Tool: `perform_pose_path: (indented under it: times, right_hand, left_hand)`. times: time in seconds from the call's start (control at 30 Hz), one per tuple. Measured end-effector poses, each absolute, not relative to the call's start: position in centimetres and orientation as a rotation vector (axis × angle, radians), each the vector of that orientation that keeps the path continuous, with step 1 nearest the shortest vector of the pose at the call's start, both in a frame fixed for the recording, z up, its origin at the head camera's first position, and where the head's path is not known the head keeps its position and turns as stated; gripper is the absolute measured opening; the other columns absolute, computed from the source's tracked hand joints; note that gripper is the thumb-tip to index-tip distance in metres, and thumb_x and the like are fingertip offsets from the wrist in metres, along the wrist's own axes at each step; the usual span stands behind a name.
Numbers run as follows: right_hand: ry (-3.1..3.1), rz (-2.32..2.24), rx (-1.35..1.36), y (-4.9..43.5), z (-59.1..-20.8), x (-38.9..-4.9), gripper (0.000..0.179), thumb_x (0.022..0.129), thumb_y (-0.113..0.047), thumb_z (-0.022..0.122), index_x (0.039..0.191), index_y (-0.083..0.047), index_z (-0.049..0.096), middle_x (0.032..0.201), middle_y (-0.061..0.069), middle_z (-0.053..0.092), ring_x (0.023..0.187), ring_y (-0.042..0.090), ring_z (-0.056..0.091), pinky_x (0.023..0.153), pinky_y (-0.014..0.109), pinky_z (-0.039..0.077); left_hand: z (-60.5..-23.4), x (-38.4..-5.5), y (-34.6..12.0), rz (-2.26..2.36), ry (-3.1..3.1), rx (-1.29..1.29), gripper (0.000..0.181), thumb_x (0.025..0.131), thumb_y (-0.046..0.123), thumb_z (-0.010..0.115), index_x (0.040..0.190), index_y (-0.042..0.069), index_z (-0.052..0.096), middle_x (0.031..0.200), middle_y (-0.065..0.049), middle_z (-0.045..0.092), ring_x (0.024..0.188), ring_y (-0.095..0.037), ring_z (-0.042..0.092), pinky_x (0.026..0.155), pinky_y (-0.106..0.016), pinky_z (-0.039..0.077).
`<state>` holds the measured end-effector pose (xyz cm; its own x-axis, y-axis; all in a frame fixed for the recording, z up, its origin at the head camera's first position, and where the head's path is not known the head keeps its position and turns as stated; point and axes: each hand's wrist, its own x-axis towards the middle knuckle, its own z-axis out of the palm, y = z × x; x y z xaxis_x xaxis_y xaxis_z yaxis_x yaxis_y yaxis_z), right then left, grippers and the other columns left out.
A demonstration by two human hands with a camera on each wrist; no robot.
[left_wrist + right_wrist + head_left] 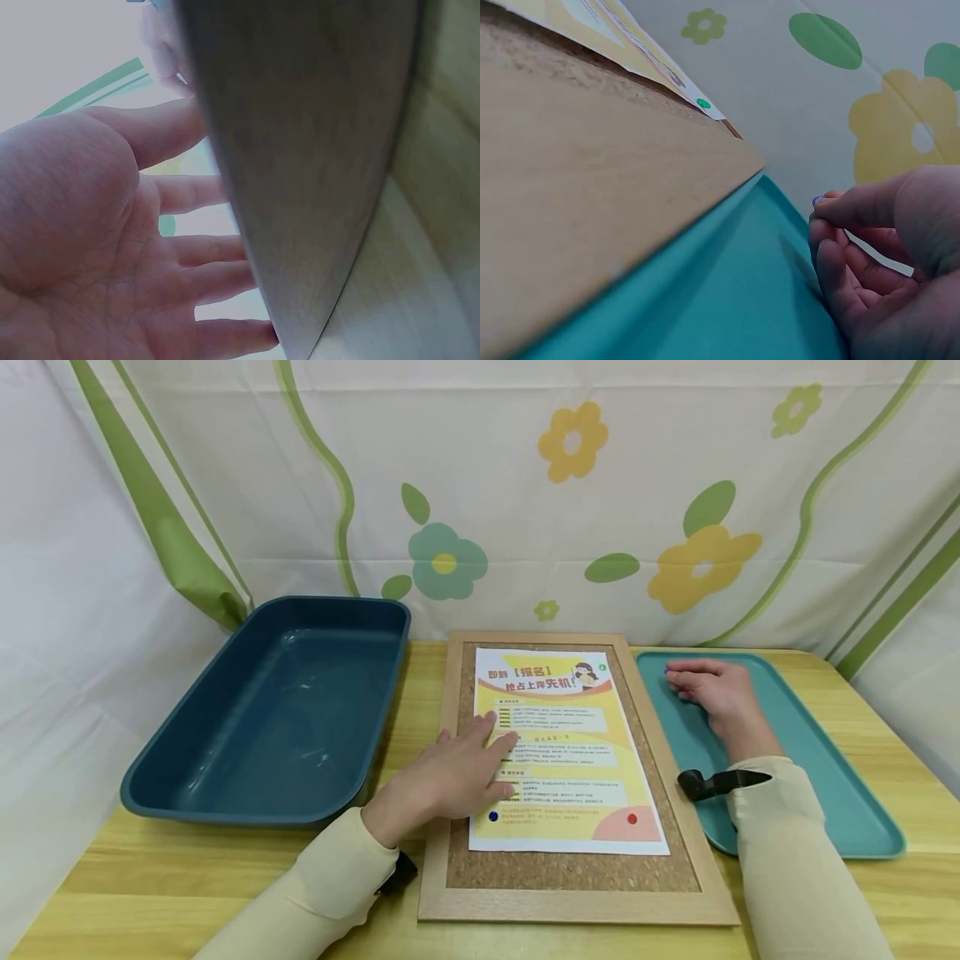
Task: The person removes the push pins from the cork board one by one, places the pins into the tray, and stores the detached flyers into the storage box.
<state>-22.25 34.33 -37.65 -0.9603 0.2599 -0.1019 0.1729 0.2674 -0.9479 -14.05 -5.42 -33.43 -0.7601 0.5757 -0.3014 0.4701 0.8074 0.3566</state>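
A yellow and white printed poster [562, 752] lies on a wood-framed cork board [577, 870]. Three thumbtacks show on it: a green thumbtack [602, 667] at the top right, a blue thumbtack [492, 816] at the bottom left and a red thumbtack [632, 818] at the bottom right. My left hand [468, 770] rests over the poster's left edge with fingers spread. Above the far end of the teal tray [825, 810], my right hand [708, 687] pinches a small purple thumbtack [818, 200] between thumb and fingers, mostly hidden by the fingertips.
A deep dark-blue bin [277, 718] stands left of the board. The teal tray lies close along the board's right side. Behind the wooden table [187, 868] hangs a white curtain [510, 510] with printed flowers.
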Motion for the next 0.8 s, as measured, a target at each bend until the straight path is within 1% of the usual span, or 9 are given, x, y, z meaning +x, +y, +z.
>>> perform_pose_path:
  times: [0.1,0.2,0.43,0.63,0.8]
  right_hand:
    - [-2.367,1.919,-0.418,34.51,-37.77,-22.25,0.016,0.098,-0.012,0.076,0.094,-0.025,0.084,0.076,-0.019,0.076,0.072,-0.002,0.070,0.067,0.015,0.058]
    - [-2.335,1.964,-0.437,34.60,-37.83,-22.23,0.019,0.098,-0.010,0.076,0.090,-0.025,0.084,0.076,-0.017,0.077,0.070,-0.001,0.071,0.066,0.015,0.057]
    - [-2.360,1.930,-0.490,34.78,-37.93,-22.23,0.022,0.100,-0.011,0.074,0.087,-0.027,0.082,0.074,-0.016,0.076,0.066,-0.001,0.069,0.062,0.015,0.054]
    - [-2.313,1.997,-0.531,35.02,-37.96,-22.28,0.027,0.100,-0.008,0.073,0.083,-0.026,0.083,0.073,-0.013,0.077,0.064,0.000,0.070,0.060,0.016,0.054]
    - [-2.348,1.951,-0.532,34.99,-38.08,-22.24,0.025,0.102,-0.009,0.070,0.087,-0.023,0.083,0.075,-0.014,0.076,0.065,0.000,0.071,0.062,0.016,0.056]
  left_hand:
    - [-33.45,-14.07,-5.43,0.363,2.596,0.786,0.069,0.109,0.043,0.059,0.169,0.019,0.033,0.180,-0.016,0.012,0.167,-0.034,0.015,0.130,-0.066,0.021]
    - [-33.45,-14.08,-5.42,0.361,2.595,0.784,0.069,0.109,0.043,0.059,0.169,0.019,0.032,0.180,-0.016,0.012,0.167,-0.034,0.015,0.130,-0.067,0.020]
    - [-33.48,-14.03,-5.42,0.347,2.602,0.790,0.069,0.109,0.043,0.059,0.168,0.019,0.034,0.179,-0.016,0.013,0.167,-0.035,0.017,0.129,-0.066,0.022]
    - [-33.43,-14.08,-5.40,0.342,2.604,0.796,0.068,0.109,0.042,0.059,0.168,0.018,0.034,0.179,-0.016,0.014,0.167,-0.034,0.018,0.129,-0.066,0.023]
    - [-33.34,-14.06,-5.42,0.340,2.603,0.790,0.068,0.109,0.042,0.059,0.168,0.018,0.034,0.179,-0.016,0.014,0.167,-0.034,0.017,0.129,-0.066,0.023]
